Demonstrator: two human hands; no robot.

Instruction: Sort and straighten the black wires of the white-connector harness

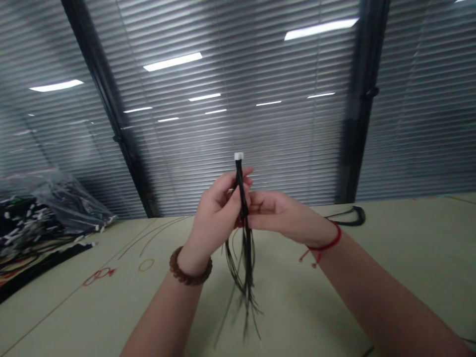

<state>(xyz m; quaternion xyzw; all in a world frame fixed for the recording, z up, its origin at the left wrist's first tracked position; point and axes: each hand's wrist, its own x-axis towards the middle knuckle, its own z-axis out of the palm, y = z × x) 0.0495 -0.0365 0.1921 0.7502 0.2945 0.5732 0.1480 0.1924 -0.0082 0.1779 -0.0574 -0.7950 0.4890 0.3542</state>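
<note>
A bundle of thin black wires (248,253) hangs upright in the middle, with a white connector (238,156) at its top end. My left hand (222,206) grips the bundle below the connector between thumb and fingers. Just lower, my right hand (273,210) pinches the same bundle from the right side. The lower wires loop and splay into loose ends above the table. Some fingertips are hidden behind the bundle and the other hand.
On the pale table (148,307), a plastic bag (67,198) and a pile of black cables with white connectors (28,223) lie at left. Nearby are a red cord (98,276) and a yellowish ring (146,265). A black cable loop (357,216) lies behind my right wrist.
</note>
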